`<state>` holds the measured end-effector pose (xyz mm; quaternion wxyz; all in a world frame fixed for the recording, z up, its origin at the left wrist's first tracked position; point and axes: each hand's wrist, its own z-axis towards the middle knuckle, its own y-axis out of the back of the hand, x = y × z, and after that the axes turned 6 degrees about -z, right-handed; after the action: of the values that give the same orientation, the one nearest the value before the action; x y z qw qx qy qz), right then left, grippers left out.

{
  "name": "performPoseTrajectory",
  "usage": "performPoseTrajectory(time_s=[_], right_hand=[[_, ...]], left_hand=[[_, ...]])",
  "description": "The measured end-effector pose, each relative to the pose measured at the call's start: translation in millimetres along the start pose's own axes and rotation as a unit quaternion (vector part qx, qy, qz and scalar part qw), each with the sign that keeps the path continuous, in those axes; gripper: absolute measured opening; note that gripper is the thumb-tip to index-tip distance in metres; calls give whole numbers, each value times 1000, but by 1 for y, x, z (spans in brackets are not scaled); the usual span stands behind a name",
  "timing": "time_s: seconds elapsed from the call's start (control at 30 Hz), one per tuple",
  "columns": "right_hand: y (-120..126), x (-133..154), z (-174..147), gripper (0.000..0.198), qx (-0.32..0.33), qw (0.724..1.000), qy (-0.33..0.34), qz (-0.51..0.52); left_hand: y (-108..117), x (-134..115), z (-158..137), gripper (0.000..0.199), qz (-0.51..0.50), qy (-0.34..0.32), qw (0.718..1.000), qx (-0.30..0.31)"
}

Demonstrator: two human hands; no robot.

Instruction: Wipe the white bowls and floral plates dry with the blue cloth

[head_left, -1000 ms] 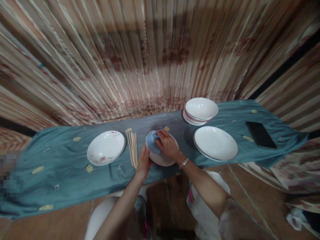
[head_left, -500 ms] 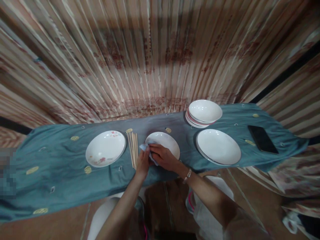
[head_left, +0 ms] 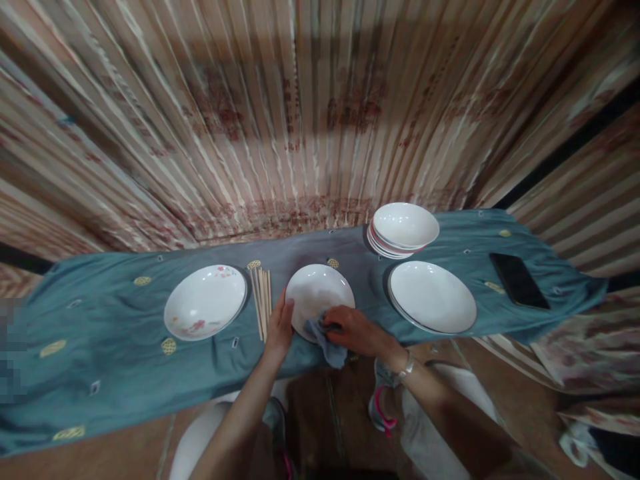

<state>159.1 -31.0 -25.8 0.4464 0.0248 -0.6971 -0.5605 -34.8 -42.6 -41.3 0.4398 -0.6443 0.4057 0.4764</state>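
Observation:
A round white plate [head_left: 320, 288] lies in front of me on the table. My left hand [head_left: 281, 327] grips its left rim, fingers along the outer edge and thumb on top. Bunched in my right hand [head_left: 350, 328] is a bluish-grey cloth [head_left: 327, 343], pressed against the near right part of the plate, with one end hanging over the rim. Just left of the plate lie several wooden chopsticks [head_left: 262, 300], close to my left fingers.
A flower-patterned plate [head_left: 205, 303] lies at the left. On the right are stacked white plates [head_left: 434, 297], a stack of bowls [head_left: 406, 225] behind them and a black phone [head_left: 519, 280]. A green patterned cloth [head_left: 125, 360] covers the table; a curtain [head_left: 300, 133] hangs behind.
My left hand has let go of the cloth and taken the plate's left rim. My right hand has moved nearer with the cloth, to the plate's near right side.

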Motion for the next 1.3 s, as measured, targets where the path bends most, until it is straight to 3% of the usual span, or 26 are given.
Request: performPoseTrajectory(time_s=[0.17, 0.3, 0.5, 0.7, 0.93, 1.3], right_hand=[[12, -19, -4, 14, -2, 991, -72, -113], [13, -27, 5, 11, -50, 978, -86, -182], [12, -30, 24, 11, -84, 969, -99, -212], [3, -32, 36, 14, -148, 961, -100, -208], [-9, -25, 56, 25, -183, 969, -63, -151], [-18, -1, 64, 32, -141, 986, 36, -86]], left_hand=[[-3, -8, -4, 76, -36, 30, 999, 20], [-7, -13, -6, 74, -33, 37, 998, 30], [-8, -12, -5, 68, 8, -4, 1000, 16], [-7, -11, -6, 66, -9, 13, 999, 30], [-7, -13, -6, 65, 10, 6, 1000, 29], [-2, -4, 1, 64, 21, -12, 1000, 15]])
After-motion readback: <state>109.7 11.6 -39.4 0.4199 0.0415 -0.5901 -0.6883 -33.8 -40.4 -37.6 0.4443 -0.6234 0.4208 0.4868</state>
